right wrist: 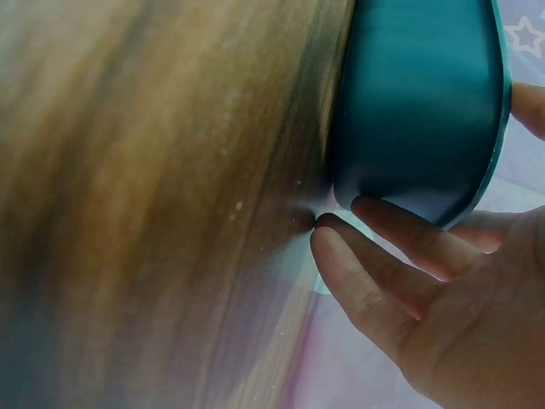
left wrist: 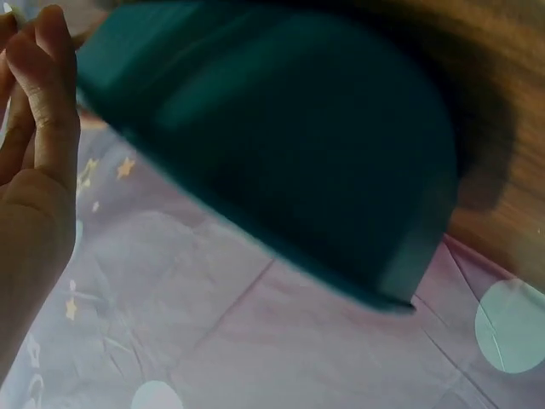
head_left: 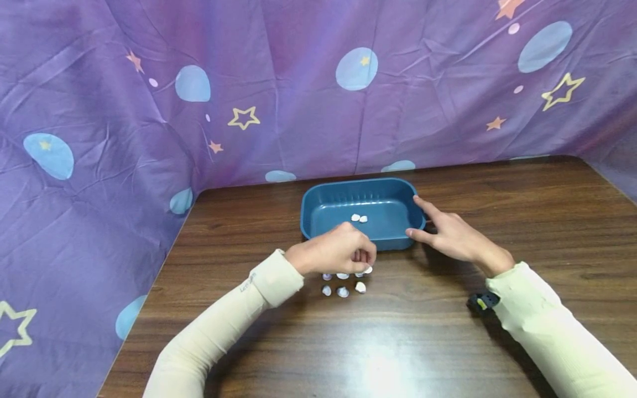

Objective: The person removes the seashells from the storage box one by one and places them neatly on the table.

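Observation:
My left hand reaches across the front of a blue plastic tub, thumb and fingertips pinching a small white seashell. In the left wrist view, the pinched fingertips are at the upper left, beside the tub's dark side wall. Similar shells lie in short rows on the table under and in front of this hand, partly hidden by it. Two white shells sit on the tub's floor. My right hand is spread around the tub's right end, its fingers reaching along the outer wall.
The tub stands on a brown wood-grain table, near its back edge. Behind and to the left hangs a purple cloth with stars and blue spots. A small black device sits by the right cuff.

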The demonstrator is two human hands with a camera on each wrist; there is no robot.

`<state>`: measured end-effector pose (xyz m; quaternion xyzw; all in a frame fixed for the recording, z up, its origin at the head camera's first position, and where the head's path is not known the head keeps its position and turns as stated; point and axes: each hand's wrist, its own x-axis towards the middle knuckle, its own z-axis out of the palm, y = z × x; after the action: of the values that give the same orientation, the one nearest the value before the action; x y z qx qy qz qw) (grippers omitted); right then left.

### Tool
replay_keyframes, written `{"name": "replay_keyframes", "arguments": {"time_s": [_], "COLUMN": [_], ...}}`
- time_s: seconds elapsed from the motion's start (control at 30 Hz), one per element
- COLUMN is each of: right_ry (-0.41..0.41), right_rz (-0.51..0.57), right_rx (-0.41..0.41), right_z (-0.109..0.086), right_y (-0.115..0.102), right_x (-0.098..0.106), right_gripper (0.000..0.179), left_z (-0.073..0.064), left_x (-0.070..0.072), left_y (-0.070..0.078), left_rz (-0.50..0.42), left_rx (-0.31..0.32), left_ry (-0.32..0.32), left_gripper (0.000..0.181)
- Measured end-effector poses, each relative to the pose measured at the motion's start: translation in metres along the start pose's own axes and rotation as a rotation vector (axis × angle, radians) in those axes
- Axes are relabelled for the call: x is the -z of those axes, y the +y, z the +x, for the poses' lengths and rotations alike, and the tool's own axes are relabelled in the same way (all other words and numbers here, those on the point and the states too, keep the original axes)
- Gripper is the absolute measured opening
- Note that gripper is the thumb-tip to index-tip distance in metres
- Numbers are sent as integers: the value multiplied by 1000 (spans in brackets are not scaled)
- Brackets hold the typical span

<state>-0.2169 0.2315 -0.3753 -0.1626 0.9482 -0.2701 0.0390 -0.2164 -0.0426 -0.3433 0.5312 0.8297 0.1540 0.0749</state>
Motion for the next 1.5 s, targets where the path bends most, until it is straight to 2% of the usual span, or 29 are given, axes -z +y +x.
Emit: {"name": "replay_keyframes", "arguments": {"time_s": [0.2,0.47,0.73,0.93,1.07,1.2,1.33,1.5], "right_ry": [-4,-15,-6,-3,-1,-2,-9,-8], "right_rz": [2,-8,-5,-2,-3,-1,2,-1], "right_rx": [-2,-10,-7,-6,-3,-7,-10,-9], "right_z": [0,0,0,0,0,0,1,1], "right_y": [0,0,-1,0,-1,-1,0,0], "right_x": [-1,0,0,0,0,0,0,-1], "right_gripper": [85,86,85,85,85,85,86,86], "left_z": [2,8,16,19,19,19,19,19], "left_x": [-13,-26,-34,-42,-45,-45,-45,-42], "left_y": [3,7,10,13,15,14,14,16], "left_rz": [115,260,335,440,470,497,501,487], "left_rx": [45,116,119,168,198,199,192,220], "left_ry": [-20,7,16,48,69,73,77,74], "left_gripper": [8,15,16,18,16,13,12,12]}}
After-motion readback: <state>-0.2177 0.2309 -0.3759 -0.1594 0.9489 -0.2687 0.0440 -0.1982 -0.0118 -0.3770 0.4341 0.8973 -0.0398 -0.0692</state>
